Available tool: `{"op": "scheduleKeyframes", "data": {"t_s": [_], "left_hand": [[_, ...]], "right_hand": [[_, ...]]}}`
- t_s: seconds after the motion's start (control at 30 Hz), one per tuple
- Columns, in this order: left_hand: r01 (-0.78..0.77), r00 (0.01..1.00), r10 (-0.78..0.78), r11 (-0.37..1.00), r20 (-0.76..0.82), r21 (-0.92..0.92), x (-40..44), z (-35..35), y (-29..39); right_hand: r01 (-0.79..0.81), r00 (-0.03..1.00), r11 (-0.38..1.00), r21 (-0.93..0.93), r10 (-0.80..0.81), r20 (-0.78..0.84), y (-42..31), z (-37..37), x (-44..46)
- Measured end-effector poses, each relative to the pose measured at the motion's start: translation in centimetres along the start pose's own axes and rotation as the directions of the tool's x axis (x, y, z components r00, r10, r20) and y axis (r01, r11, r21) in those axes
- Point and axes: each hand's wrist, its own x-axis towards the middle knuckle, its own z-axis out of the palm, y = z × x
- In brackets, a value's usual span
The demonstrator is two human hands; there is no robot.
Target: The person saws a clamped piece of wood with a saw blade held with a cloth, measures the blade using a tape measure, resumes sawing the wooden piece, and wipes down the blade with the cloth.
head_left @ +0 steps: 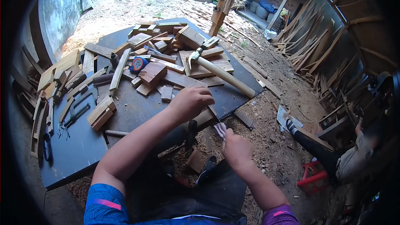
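My right hand is closed round the lower end of a thin dark tool, where a pale pinkish cloth is wrapped. Its exact kind I cannot make out. At the tool's upper end, the curled fingers of my left hand close on it, partly hiding it. Both hands are over the near edge of the dark table, beside a wooden piece. Beyond them a claw hammer lies across wood blocks, head to the left. A blue and orange tape measure rests among the blocks.
Wood offcuts are heaped over the table's far half. A metal clamp and a dark-handled tool lie at the left. A wooden post stands behind. At right, another person sits near a red stool.
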Motion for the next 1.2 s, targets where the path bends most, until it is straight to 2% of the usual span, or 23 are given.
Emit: {"op": "scheduleKeyframes", "data": {"t_s": [0.03,0.07,0.1,0.13,0.17,0.2,0.23,0.27,0.43,0.53,0.57,0.63,0.87,1.1,1.2], "left_hand": [[0.088,0.980,-0.114,0.983,-0.164,-0.158,0.9,-3.1,2.4],[-0.042,0.900,-0.002,0.995,-0.436,-0.090,2.4,-6.2,3.5],[-0.116,0.794,0.052,0.991,-0.606,-0.068,3.5,-10.2,4.8],[-0.149,0.733,0.015,0.979,-0.680,-0.140,3.3,-13.3,5.4],[-0.288,0.621,0.124,0.955,-0.774,-0.078,3.6,-16.6,6.3],[-0.505,0.622,0.368,0.863,-0.691,0.005,2.5,-21.0,5.1],[-0.560,0.654,0.207,0.780,-0.728,-0.280,1.1,-23.0,5.6],[-0.551,0.657,0.204,0.787,-0.726,-0.277,0.7,-23.7,5.6],[-0.599,0.574,0.424,0.801,-0.700,-0.006,0.1,-26.2,4.7],[-0.591,0.520,0.545,0.786,-0.658,0.183,-0.8,-27.6,5.1],[-0.577,0.528,0.541,0.794,-0.655,0.191,-1.9,-28.5,5.5],[-0.317,0.792,0.392,0.919,-0.467,0.234,-3.3,-29.9,7.1],[-0.347,0.734,0.398,0.916,-0.550,0.201,-3.9,-30.0,6.7],[-0.416,0.758,0.385,0.907,-0.527,0.065,-1.1,-30.7,6.5],[-0.323,0.778,0.263,0.946,-0.570,-0.005,-2.7,-29.0,7.7]], "right_hand": [[-0.012,1.000,1.000,0.006,0.012,0.003,0.2,0.0,0.1],[-0.003,1.000,1.000,0.011,0.002,0.002,0.4,0.1,0.2],[0.007,1.000,1.000,0.019,-0.007,0.010,0.4,0.4,0.2],[0.032,0.999,0.999,-0.023,-0.033,-0.009,0.1,-0.1,0.0],[0.029,0.999,0.999,-0.017,-0.028,0.020,-0.1,-0.2,-0.2],[0.025,1.000,0.999,-0.020,-0.025,0.006,-0.1,-0.2,-0.2],[0.028,0.999,0.999,-0.023,-0.028,-0.018,-0.2,-0.2,-0.1],[0.020,1.000,0.999,-0.031,-0.020,-0.015,-0.2,-0.2,0.0],[0.012,1.000,0.999,0.036,-0.011,-0.021,-0.1,0.1,0.2],[0.028,1.000,1.000,-0.008,-0.028,-0.013,-0.2,-0.4,0.1],[0.006,1.000,0.999,-0.052,-0.006,0.009,-0.4,-0.6,0.0],[0.022,1.000,0.999,-0.045,-0.023,-0.006,-0.2,-0.4,0.3],[0.029,0.999,0.999,-0.040,-0.030,-0.019,0.2,0.6,0.3],[-0.018,1.000,0.998,-0.064,0.018,-0.002,0.0,0.3,0.1],[0.030,0.997,0.997,-0.073,-0.035,-0.068,0.0,0.0,-0.1]]}}
